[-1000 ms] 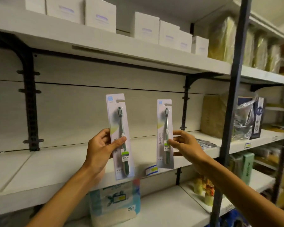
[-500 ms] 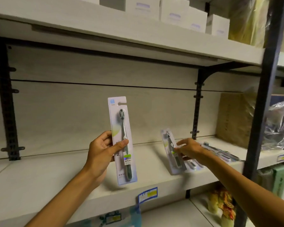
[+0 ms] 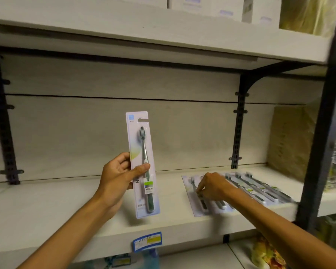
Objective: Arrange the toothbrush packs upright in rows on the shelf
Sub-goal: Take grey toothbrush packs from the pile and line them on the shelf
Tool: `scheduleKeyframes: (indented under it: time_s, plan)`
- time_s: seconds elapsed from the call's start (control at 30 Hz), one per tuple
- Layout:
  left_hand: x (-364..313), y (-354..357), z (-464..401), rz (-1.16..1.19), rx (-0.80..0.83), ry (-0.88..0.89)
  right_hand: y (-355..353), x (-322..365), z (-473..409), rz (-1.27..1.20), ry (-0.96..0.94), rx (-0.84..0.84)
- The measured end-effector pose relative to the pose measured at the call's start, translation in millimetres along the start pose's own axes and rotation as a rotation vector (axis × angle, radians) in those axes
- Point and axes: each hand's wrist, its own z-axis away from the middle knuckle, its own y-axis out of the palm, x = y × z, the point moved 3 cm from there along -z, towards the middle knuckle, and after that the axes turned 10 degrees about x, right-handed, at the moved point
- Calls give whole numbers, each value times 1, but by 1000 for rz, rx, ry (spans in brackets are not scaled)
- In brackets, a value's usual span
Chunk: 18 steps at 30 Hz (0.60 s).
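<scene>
The right hand (image 3: pixel 211 186) covers the middle of the flat white toothbrush pack (image 3: pixel 199 199) at 4 o'clock. Print on the blue-and-yellow price label (image 3: pixel 146 241) at 6 o'clock is illegible.

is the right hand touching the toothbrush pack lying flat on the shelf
Touching. The head view shows the right hand with fingertips pressed onto the flat toothbrush pack on the shelf, no gap visible.

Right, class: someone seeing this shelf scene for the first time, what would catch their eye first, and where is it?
First, the toothbrush pack held upright in mid-frame by the left hand, in front of the pale shelf. Next, to the right, the right hand pinching a pack at the near end of a row of packs lying flat on the shelf.
</scene>
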Motion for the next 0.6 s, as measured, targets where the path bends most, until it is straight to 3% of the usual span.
scheduleKeyframes:
  time_s: [0.1, 0.2, 0.3, 0.4, 0.6]
  plan:
    - [1, 13, -3, 12, 9, -3, -12, -4, 4, -80, -118, -136]
    - [0, 23, -7, 30, 13, 0, -36, 8, 28, -447, -354, -353]
    - [-3, 34, -12, 38, 7, 14, -52, 33, 59, -884, -578, -244]
    - [-7, 46, -17, 21, 3, 44, -53, 55, 79, -979, -623, -146]
    - [-10, 60, -22, -14, -20, 90, -50, 63, 82, -1032, -560, -279]
